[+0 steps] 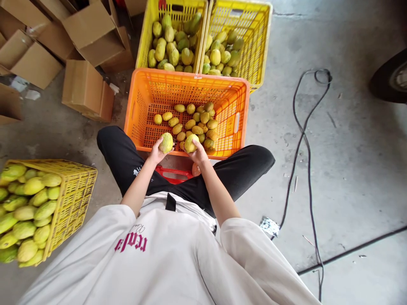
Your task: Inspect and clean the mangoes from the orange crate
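Note:
My left hand (157,152) is wrapped round a yellow-green papaya (166,143). A second yellowish papaya (191,143) is gripped in my right hand (199,153). Both fruits are held a short way apart, over the near rim of an orange plastic crate (243,110) between my knees. Inside that crate several yellow papayas (190,124) lie on the perforated bottom, mostly toward the middle and right. Some fruit near the front rim is partly hidden by my hands.
Beyond the orange crate stand two yellow crates, left (141,46) and right (265,46), holding papayas. A fuller yellow crate (74,199) is at the left. Cardboard boxes (84,87) crowd the upper left. A black cable (307,140) lies right; a wheel (392,78) stands farther right.

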The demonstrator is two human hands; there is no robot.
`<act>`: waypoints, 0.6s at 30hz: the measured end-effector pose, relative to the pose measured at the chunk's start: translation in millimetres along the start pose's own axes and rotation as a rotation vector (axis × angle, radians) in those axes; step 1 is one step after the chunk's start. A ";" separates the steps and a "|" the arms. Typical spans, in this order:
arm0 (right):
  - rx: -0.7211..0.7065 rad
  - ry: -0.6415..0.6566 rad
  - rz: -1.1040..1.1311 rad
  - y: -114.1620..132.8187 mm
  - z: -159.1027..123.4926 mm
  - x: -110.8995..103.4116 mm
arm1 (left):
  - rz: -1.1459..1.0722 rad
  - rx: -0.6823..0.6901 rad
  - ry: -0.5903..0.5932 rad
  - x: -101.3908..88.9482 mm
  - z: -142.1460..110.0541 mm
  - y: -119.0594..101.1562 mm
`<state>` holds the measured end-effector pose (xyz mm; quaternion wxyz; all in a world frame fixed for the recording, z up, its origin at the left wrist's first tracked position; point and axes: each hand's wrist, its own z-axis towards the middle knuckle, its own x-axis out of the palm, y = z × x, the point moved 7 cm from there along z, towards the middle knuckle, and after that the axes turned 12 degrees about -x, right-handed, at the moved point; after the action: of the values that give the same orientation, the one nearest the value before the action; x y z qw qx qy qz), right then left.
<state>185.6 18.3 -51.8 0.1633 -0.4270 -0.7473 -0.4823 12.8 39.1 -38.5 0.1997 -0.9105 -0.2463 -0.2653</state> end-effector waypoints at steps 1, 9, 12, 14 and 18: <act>0.007 0.006 0.007 0.2 -0.2 1.1 | -0.003 0.000 0.009 0.8 -0.2 -0.2; 0.078 0.029 0.095 1.7 -2.5 4.3 | -0.092 -0.004 0.073 6.0 -3.7 -1.5; 0.092 0.035 0.090 -1.1 -1.8 4.5 | -0.085 0.008 0.066 7.2 -4.5 -1.4; 0.082 0.028 0.081 -2.5 -0.7 3.6 | -0.067 0.017 0.073 8.2 -3.9 -1.6; 0.049 0.004 0.063 -2.9 -0.2 -0.2 | -0.020 0.011 0.033 3.6 1.4 -0.3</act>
<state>183.4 17.6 -53.5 0.1900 -0.4453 -0.7447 -0.4594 15.8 41.3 -37.5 0.2060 -0.9024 -0.2537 -0.2808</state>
